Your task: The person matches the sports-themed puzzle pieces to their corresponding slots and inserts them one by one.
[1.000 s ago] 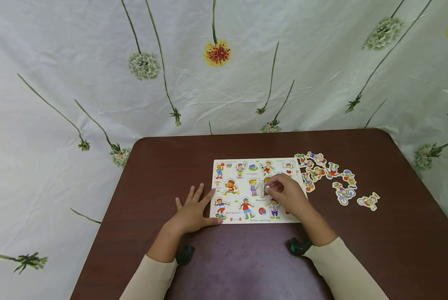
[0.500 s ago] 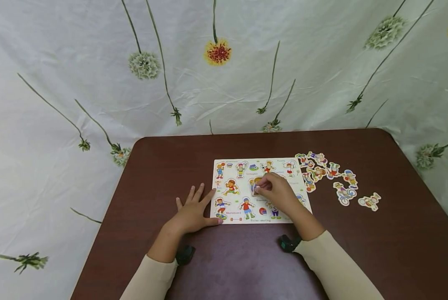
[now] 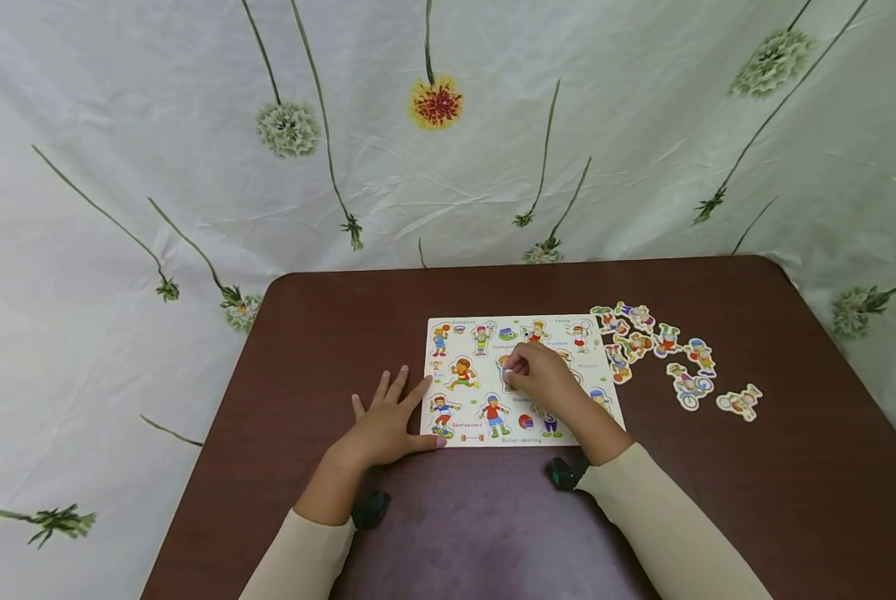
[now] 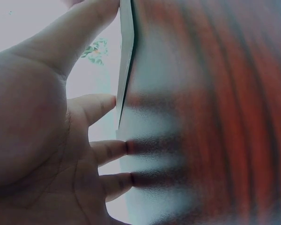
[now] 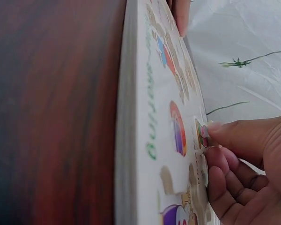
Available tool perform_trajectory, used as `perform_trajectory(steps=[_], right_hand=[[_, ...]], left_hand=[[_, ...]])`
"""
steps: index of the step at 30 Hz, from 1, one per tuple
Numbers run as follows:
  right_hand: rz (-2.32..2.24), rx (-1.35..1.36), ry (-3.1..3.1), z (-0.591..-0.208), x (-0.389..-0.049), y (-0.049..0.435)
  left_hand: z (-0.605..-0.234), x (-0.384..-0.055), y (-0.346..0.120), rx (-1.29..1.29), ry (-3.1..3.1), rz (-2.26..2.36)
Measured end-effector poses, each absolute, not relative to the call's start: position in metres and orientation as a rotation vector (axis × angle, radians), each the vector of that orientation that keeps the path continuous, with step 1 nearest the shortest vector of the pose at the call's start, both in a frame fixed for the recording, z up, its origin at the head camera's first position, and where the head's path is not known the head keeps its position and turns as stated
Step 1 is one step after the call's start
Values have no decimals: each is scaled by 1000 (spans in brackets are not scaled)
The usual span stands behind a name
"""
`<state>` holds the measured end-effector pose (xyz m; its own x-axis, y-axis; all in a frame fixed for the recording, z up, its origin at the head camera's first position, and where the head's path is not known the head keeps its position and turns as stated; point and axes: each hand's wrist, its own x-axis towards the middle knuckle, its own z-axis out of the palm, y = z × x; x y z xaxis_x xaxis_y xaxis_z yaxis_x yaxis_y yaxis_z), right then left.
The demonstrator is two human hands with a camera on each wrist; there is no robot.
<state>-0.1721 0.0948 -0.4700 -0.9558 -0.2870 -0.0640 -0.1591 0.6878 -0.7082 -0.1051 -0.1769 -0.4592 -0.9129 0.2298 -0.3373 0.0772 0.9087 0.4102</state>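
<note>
A white puzzle board (image 3: 560,439) with pictures of children at sports lies on the brown table. My left hand (image 3: 383,425) spreads its fingers at the board's left side, thumb and index finger touching its edge. In the left wrist view, the fingertips (image 4: 124,180) of this hand meet the glossy tabletop. Over the middle of the board, my right hand (image 3: 548,383) pinches a small picture puzzle piece (image 5: 202,133) between thumb and fingertips, close at the board's surface. The hand covers most of this piece in the head view.
Several loose puzzle pieces (image 3: 667,340) lie to the right of the board, some reaching its upper right edge. A cycling piece (image 3: 689,387) and a lone piece (image 3: 739,403) lie farther right. A flowered white cloth (image 3: 493,192) hangs behind the table (image 3: 357,300).
My right hand has moved left with the puzzle piece, from beside the middle figure to right over it. My left hand has stayed at the board's left edge.
</note>
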Motion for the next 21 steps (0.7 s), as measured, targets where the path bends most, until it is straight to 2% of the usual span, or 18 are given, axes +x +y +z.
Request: perform_trajectory(steps=[21], right_hand=[[-1117, -363, 2679, -473, -173, 95]], left_hand=[[-458, -104, -179, 216, 2684, 558]])
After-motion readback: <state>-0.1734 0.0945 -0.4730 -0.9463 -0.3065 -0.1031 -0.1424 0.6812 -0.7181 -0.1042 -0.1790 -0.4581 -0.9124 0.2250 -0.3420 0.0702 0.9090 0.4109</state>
